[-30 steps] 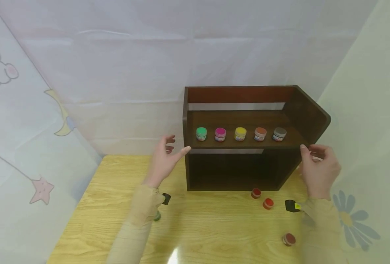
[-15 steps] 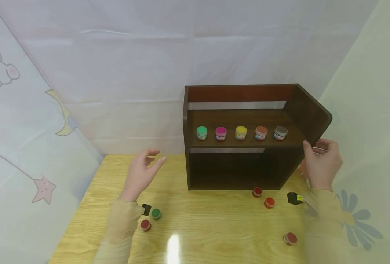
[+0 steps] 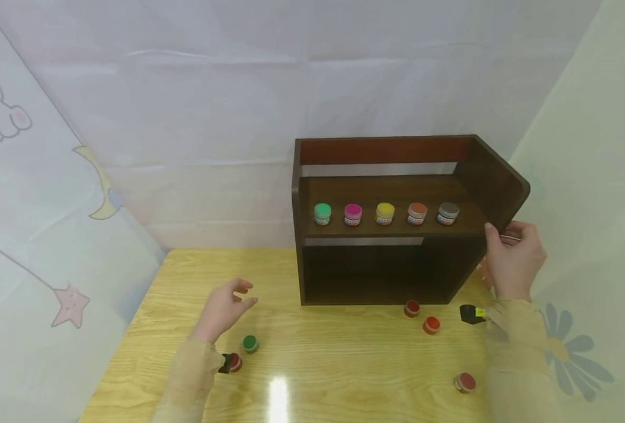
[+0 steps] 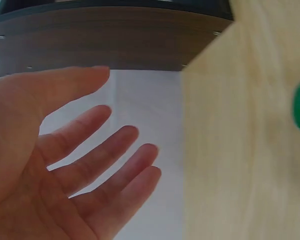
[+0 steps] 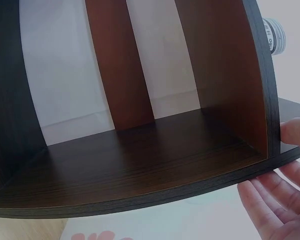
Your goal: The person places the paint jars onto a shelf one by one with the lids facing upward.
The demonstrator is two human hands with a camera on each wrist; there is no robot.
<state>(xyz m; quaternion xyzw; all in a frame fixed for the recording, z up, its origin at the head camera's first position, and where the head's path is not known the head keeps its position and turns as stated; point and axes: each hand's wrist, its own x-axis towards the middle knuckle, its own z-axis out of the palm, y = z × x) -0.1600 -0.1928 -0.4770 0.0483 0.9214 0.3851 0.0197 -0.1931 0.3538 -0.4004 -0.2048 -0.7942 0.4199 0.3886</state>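
Yellow wood tabletop underlay the relaxed left hand; right hand gripped dark-brown wooden shelf, blurry-labelled grey jar leftward.

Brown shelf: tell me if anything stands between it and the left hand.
Nothing visible does. In the head view, only open space separates the left hand from the brown shelf; the green jar on the table sits nearer the person, off that path.
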